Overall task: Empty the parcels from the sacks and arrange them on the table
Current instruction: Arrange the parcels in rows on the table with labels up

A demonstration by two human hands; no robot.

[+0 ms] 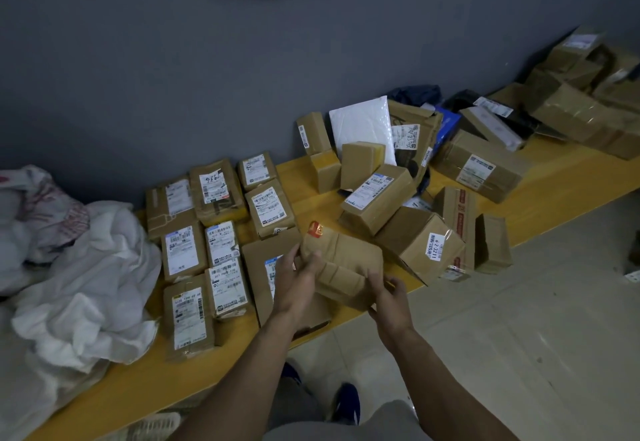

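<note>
Left hand (297, 279) and right hand (388, 298) both grip one brown taped parcel (343, 264), each curled round one end, holding it just over the front edge of the yellow table (561, 177). Right beside it on the left sit tidy rows of labelled parcels (221, 243), with a crumpled white sack (86, 285) past those. Further back to the right, boxes (377, 198) lie in a messy heap against the grey wall (138, 77).

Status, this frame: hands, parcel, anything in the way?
Left hand, right hand both hold taped brown parcel above table. Sorted rows left, loose pile right. Flat box directly beneath.
</note>
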